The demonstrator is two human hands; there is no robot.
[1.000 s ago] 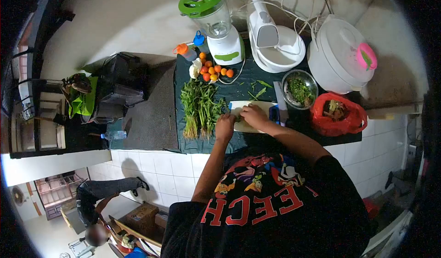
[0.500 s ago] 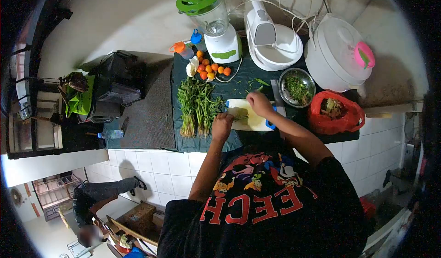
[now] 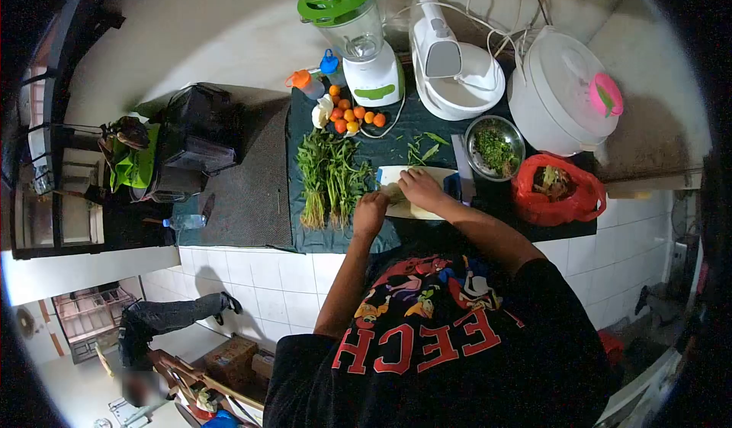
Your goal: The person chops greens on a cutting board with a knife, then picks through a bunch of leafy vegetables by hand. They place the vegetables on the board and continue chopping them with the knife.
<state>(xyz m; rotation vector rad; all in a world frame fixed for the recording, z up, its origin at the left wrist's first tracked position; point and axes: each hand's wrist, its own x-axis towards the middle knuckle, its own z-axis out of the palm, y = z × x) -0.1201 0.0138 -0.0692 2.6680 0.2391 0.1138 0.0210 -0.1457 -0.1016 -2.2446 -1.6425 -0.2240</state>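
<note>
Over the white cutting board with blue ends, my two hands are close together. My left hand is closed at the board's left end, on some green stems mostly hidden by the fingers. My right hand reaches in from the right, its fingers bent down on the same stems. Left of the board lie bunches of leafy greens, roots toward me. Several loose green sprigs rest beyond the board. A broad-bladed knife lies along its right side.
Chopped greens fill part of a metal bowl. A red plastic bag of trimmings sits right of it. Behind stand a blender, a stand mixer, a white lidded container and small tomatoes. Another person is at lower left.
My right hand has moved left and toward me, from the board's far right edge to the stems beside my left hand. My left hand has barely shifted.
</note>
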